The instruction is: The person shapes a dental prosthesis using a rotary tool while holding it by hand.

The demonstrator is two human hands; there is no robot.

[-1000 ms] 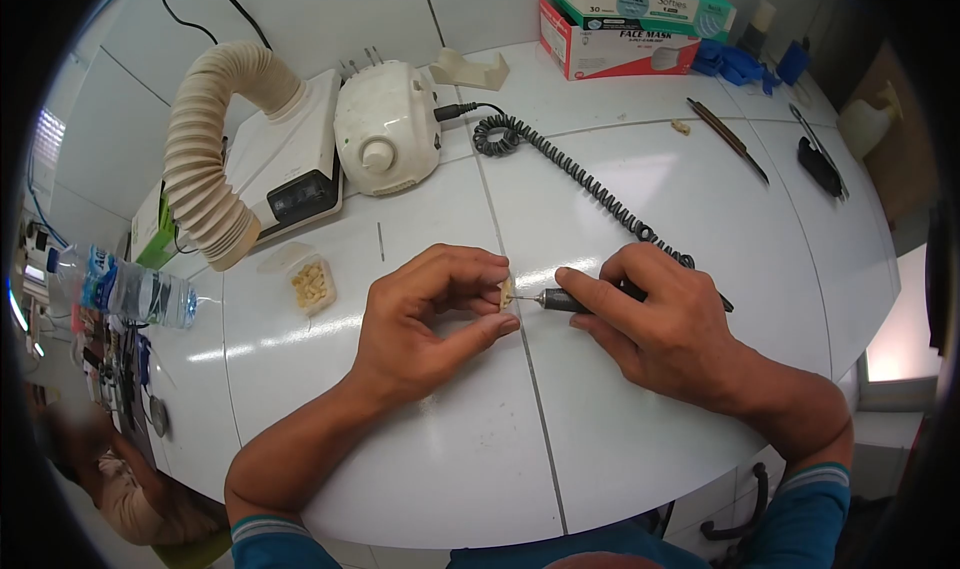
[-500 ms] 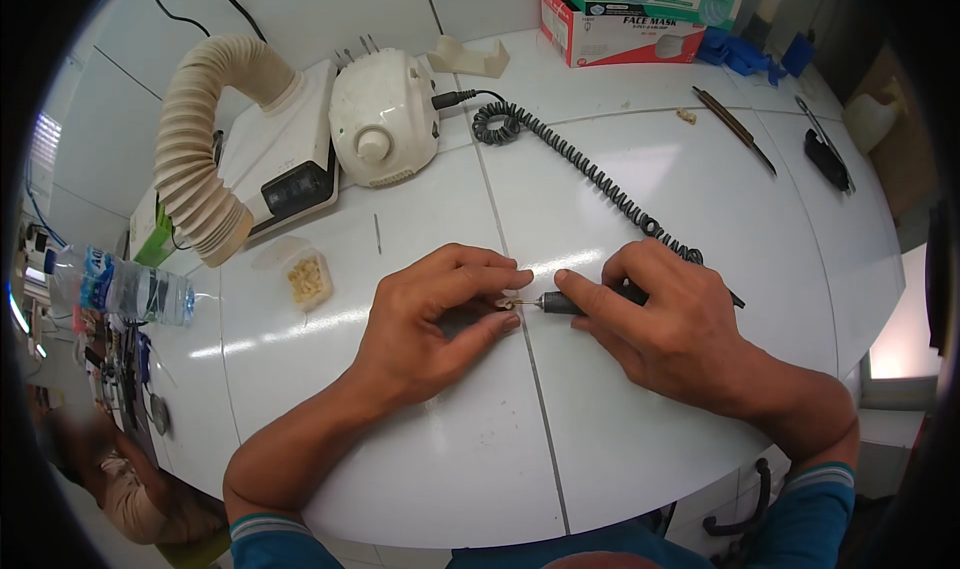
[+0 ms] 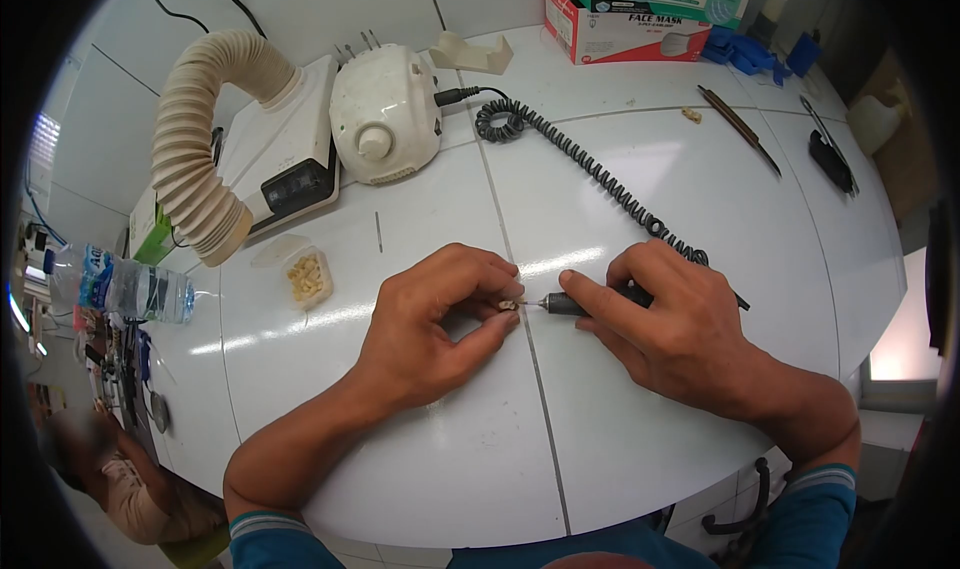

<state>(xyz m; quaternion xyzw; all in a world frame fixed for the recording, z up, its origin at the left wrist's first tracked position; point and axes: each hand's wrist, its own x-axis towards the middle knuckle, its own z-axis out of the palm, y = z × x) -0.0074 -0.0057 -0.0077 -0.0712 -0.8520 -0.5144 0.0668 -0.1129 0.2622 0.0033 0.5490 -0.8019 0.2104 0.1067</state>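
Between thumb and fingertips, my left hand (image 3: 430, 324) pinches a small tooth-shaped dental piece (image 3: 509, 306), off-white with darker spots. My right hand (image 3: 665, 319) is wrapped round a black rotary handpiece (image 3: 566, 304), index finger laid along its top. The thin bur (image 3: 532, 303) at its tip points left and reaches the dental piece; whether it touches cannot be made out. A coiled black cord (image 3: 600, 179) runs from behind my right hand to a white control unit (image 3: 385, 119) with a round knob.
An open plastic box (image 3: 308, 279) of yellowish pieces and a loose bur (image 3: 379, 232) lie left. Behind them stands a suction hose (image 3: 190, 139); a water bottle (image 3: 140, 291) is farther left. Mask boxes (image 3: 640, 34) and a carving tool (image 3: 740, 129) lie at the back right. A person (image 3: 130, 479) sits far left.
My left fingers have turned the dental piece slightly, so more of it shows. The handpiece has moved a touch to the right. The camera view has shifted slightly.
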